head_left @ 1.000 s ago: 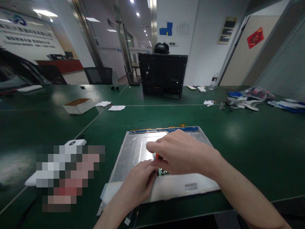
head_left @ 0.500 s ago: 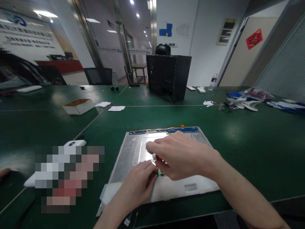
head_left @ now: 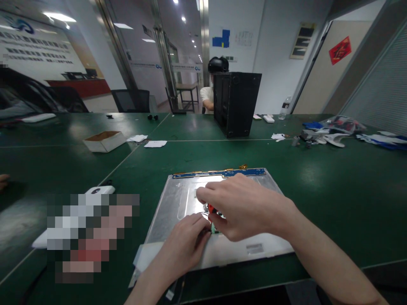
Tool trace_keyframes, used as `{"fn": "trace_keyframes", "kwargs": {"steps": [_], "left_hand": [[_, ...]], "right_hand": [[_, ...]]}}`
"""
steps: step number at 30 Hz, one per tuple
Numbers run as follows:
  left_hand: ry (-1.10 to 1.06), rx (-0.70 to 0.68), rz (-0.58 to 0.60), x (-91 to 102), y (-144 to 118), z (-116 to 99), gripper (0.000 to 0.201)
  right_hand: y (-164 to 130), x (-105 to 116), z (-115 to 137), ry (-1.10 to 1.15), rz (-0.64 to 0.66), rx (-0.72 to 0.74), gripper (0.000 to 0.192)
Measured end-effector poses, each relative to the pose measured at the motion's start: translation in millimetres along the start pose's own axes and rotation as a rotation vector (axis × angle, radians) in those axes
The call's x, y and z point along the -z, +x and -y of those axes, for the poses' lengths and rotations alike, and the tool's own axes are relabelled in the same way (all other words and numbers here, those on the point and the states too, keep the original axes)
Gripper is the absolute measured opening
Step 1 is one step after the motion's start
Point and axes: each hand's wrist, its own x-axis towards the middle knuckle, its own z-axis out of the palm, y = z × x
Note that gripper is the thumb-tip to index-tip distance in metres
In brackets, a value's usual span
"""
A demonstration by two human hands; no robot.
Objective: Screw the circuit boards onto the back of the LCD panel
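A flat silver metal panel (head_left: 165,203), likely the back of a display, lies before me with a blue circuit strip (head_left: 248,172) along its far edge. Over its middle, my right hand (head_left: 241,207) is closed around what looks like a red-handled screwdriver (head_left: 211,208), whose tip is hidden. Just below and left of it, my left hand (head_left: 187,237) has its fingers pressed together at the edge of a small green circuit board (head_left: 213,228). Whatever lies between those fingertips is hidden. White film (head_left: 149,255) covers the panel's near left corner.
A black case (head_left: 240,103) stands at the far side, with a person (head_left: 207,95) behind it. An open box (head_left: 104,142) and paper scraps (head_left: 155,144) lie left. Another person's hand (head_left: 4,181) shows at the left edge. Cluttered parts (head_left: 313,136) sit far right.
The black case has turned and shifted right, showing the person behind it. The other hand at left has moved farther away. My hands have barely moved; more of the red handle shows.
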Motion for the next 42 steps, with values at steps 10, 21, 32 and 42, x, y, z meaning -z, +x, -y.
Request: {"fn": "trace_keyframes", "kwargs": {"steps": [10, 21, 32, 42], "left_hand": [[0.015, -0.006, -0.02, -3.0, -0.2, 2.0, 0.018], [-0.001, -0.019, -0.018, -0.7, 0.7, -0.2, 0.02], [0.015, -0.017, -0.014, -3.1, 1.2, 2.3, 0.021], [0.005, -0.026, -0.025, -0.6, 3.0, -0.4, 0.021]], "right_hand": [[4.7, -0.5, -0.8, -0.048, 0.025, -0.044, 0.02], [2.2, 0.1, 0.1, 0.009, 0.007, 0.023, 0.01], [4.5, -1.8, -1.8, -0.057, 0.012, -0.045, 0.017], [3.0, -3.3, -0.5, -0.029, -0.008, 0.003, 0.009]]}}
